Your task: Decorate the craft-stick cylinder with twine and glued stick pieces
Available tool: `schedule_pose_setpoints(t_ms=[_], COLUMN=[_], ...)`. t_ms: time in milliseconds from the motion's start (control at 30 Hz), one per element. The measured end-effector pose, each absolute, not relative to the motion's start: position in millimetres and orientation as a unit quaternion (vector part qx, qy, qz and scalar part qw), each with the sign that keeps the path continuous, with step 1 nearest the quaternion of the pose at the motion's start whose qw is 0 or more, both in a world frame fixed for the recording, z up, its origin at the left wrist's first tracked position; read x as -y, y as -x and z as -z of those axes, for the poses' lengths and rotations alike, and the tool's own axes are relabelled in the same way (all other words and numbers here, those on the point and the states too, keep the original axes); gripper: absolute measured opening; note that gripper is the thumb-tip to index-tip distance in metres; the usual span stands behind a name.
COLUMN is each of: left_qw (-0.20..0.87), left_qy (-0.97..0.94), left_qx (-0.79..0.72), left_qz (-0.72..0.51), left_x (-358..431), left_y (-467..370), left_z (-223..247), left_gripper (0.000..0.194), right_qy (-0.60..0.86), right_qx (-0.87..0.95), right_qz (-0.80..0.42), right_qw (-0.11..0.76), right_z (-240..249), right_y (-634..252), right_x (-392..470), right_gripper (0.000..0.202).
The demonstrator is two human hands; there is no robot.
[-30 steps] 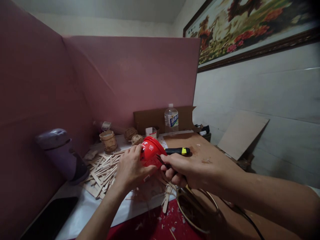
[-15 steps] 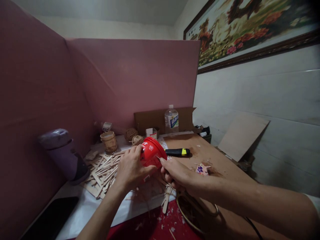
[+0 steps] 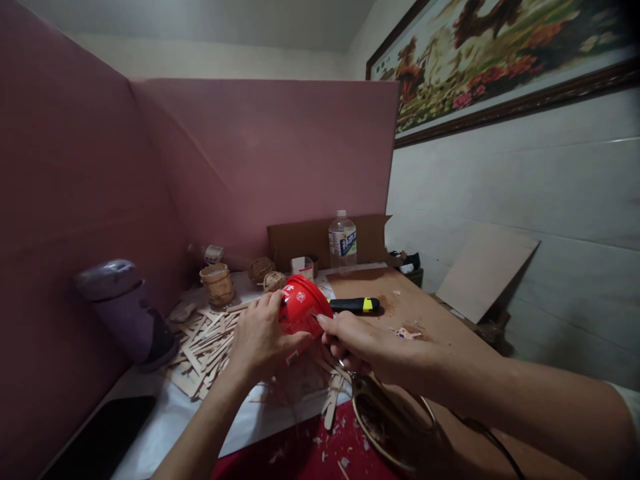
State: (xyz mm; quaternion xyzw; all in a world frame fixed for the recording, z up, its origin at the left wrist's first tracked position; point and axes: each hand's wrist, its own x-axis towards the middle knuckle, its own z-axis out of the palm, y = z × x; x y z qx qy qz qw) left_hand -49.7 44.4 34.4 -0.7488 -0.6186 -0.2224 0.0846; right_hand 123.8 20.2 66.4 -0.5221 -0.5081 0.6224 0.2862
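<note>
our left hand [image 3: 260, 337] cups the red plastic cup [image 3: 303, 308] over the stick pile [image 3: 205, 343]; our right hand [image 3: 367, 347] grips scissors [image 3: 385, 407] at its near-right edge; we judge it light, thin, easily crushed; best held around the wall.

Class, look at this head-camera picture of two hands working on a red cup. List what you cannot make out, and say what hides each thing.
- Scissors blades: head view, hidden behind the right hand.
- Red cup near side: covered by the left hand.
- Bottle label: too small to read.
- Phone: cut off by the bottom edge.
- Painting: cut off at the top and right, blurred.
</note>
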Motion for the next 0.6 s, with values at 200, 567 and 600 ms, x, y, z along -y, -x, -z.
schedule_pose_setpoints(t_ms=[200, 567, 600], left_qw=[0.085, 0.077, 0.077], left_qy=[0.748, 0.75, 0.749], left_qx=[0.618, 0.616, 0.617], left_qz=[0.224, 0.229, 0.229], left_x=[-44.9, -44.2, -44.1], left_y=[50.0, 49.9, 49.7], left_z=[-34.1, -35.4, -35.4], left_gripper=[0.057, 0.056, 0.056], right_qy=[0.527, 0.523, 0.52], right_qx=[0.476, 0.441, 0.439], right_qz=[-0.652, -0.675, -0.68], right_qw=[0.267, 0.277, 0.275], right_z=[-61.7, -59.2, -58.6], right_y=[-122.7, -124.2, -124.6], right_x=[-27.8, -29.0, -28.9], right_gripper=[0.04, 0.036, 0.036])
